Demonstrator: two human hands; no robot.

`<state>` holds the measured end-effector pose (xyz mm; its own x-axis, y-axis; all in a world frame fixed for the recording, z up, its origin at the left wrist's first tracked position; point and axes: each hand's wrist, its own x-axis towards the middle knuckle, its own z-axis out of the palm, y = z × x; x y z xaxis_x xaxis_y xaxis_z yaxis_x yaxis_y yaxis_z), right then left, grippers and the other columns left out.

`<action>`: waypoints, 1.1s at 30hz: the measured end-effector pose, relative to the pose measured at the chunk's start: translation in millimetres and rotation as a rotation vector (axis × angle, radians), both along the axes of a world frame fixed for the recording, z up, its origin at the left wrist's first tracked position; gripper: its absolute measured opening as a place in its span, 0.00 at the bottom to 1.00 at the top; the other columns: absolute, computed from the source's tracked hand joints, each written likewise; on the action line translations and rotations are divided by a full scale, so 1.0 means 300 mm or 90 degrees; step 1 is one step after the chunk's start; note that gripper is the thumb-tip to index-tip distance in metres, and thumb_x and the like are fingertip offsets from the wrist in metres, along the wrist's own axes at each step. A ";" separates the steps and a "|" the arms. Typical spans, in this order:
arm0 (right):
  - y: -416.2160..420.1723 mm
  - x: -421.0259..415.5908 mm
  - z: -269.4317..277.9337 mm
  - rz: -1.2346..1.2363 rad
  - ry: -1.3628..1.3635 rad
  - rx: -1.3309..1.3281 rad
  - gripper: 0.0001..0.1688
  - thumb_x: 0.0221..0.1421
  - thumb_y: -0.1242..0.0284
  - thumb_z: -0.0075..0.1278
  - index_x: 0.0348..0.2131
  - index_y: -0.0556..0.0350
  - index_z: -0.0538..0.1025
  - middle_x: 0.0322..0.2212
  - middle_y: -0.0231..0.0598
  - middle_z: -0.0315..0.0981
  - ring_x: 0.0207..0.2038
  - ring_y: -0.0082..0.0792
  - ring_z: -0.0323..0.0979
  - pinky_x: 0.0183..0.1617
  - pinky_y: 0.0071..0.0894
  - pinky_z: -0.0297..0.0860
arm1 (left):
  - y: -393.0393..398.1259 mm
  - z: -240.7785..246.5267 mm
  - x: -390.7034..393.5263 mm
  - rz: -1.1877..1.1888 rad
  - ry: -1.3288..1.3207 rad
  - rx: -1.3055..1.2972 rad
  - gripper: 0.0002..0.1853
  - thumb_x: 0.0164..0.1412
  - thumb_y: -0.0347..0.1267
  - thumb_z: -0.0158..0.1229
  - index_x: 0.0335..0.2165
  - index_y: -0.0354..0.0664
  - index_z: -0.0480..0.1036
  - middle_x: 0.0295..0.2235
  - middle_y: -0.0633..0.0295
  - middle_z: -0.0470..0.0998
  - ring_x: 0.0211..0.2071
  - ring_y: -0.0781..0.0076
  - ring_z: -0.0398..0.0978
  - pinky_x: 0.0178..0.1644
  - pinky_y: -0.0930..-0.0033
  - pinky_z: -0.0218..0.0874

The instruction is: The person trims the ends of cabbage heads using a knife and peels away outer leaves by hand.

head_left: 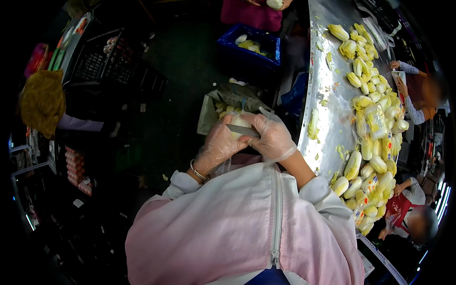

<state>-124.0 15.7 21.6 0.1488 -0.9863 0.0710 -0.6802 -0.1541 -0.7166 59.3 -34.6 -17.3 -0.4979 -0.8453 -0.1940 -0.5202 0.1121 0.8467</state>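
Both of my hands wear clear plastic gloves and meet in front of my chest. My left hand (223,139) is wrapped around a pale napa cabbage (241,122), mostly covered by the fingers. In my right hand (273,134) is a knife (243,130), its blade lying across the cabbage; the handle is hidden in the grip. Just beyond the hands stands a grey-green sack (206,115) with loose yellow cabbage leaves (222,108) inside.
A steel table (322,89) runs along my right, heaped with napa cabbages (363,76), some bagged. Ahead sits a blue-lined bin (228,50). Two people (415,92) are across the table, and another (251,16) is beyond the bin. Black crates (89,67) stand left.
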 end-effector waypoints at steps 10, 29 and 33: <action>-0.034 -0.054 -0.012 -0.272 0.258 0.144 0.13 0.55 0.70 0.59 0.40 0.57 0.79 0.30 0.54 0.79 0.35 0.55 0.78 0.47 0.54 0.72 | 0.026 -0.013 -0.024 0.015 0.076 -0.169 0.40 0.41 0.38 0.78 0.50 0.37 0.67 0.45 0.45 0.76 0.47 0.44 0.75 0.51 0.52 0.69; 0.017 -0.052 -0.105 -0.082 0.357 0.033 0.08 0.52 0.78 0.50 0.35 0.54 0.75 0.23 0.47 0.78 0.29 0.49 0.80 0.59 0.55 0.67 | 0.017 -0.043 -0.017 0.032 0.124 -0.278 0.36 0.39 0.34 0.78 0.46 0.35 0.68 0.39 0.46 0.77 0.41 0.45 0.77 0.44 0.51 0.70; -0.018 -0.049 -0.169 -0.122 0.429 0.191 0.08 0.54 0.77 0.50 0.37 0.53 0.76 0.29 0.47 0.81 0.34 0.49 0.81 0.55 0.51 0.70 | 0.043 -0.087 0.001 0.077 0.149 -0.226 0.37 0.40 0.35 0.78 0.48 0.35 0.68 0.41 0.47 0.77 0.41 0.47 0.78 0.45 0.52 0.71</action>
